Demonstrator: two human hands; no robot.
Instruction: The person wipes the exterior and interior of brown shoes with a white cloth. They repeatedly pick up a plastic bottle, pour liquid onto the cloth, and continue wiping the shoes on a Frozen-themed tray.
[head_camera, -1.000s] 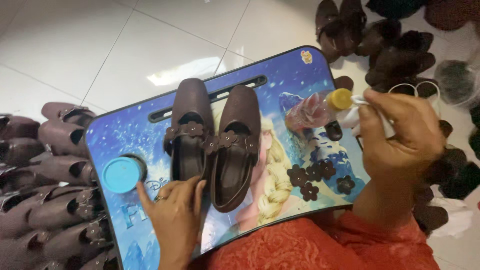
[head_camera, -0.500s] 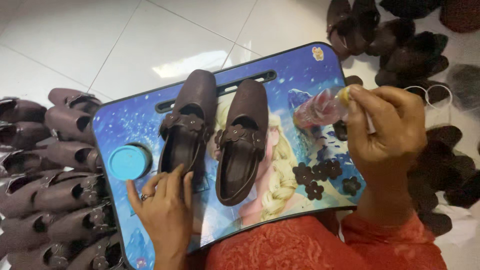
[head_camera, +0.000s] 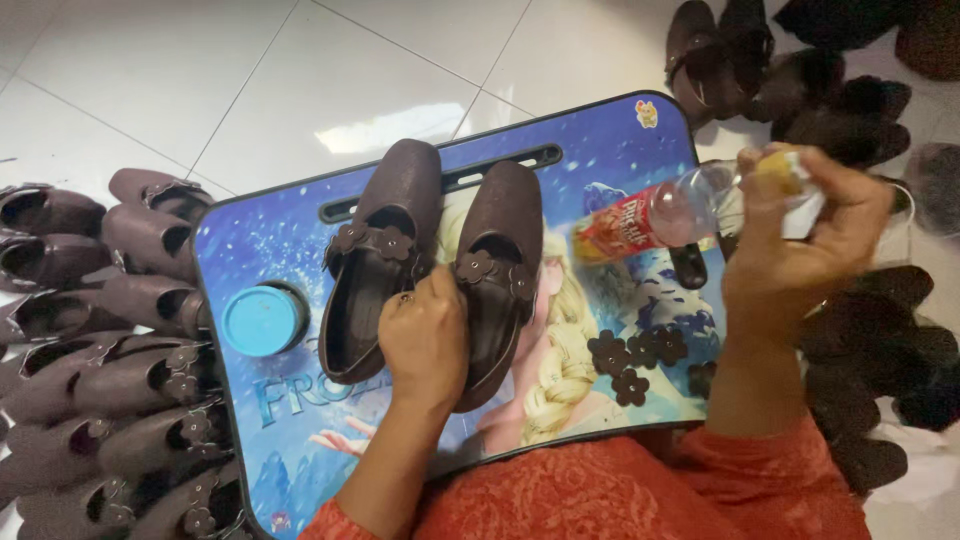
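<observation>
The fingers (head_camera: 400, 305) of the left hand (head_camera: 425, 340) were curled down over the inner edges of the two dark brown shoes (head_camera: 435, 265), pinning the pair side by side on the surface (head_camera: 600, 150), a blue picture-printed lap tray. The right hand (head_camera: 800, 235) was closed around the neck of a clear squeeze bottle (head_camera: 650, 218) with a red label, held tilted above the tray's right part, its base toward the shoes; its tip was hidden by the fingers.

Step in hand, as judged: the pair was being steadied while the bottle, probably an adhesive, was made ready. The next move would call for the tip to be brought precisely to a shoe strap without shifting the pair.

Counts: two shoes on the tray, each with two small flowers already on its strap; about five loose brown flower pieces (head_camera: 635, 355) lying on the tray near the right forearm; one round blue lid (head_camera: 262, 320) set in the tray's recess; one bottle. Many more brown shoes (head_camera: 120, 400) lay on the floor to the left, and darker ones (head_camera: 800, 90) to the upper right, too overlapped to count.
</observation>
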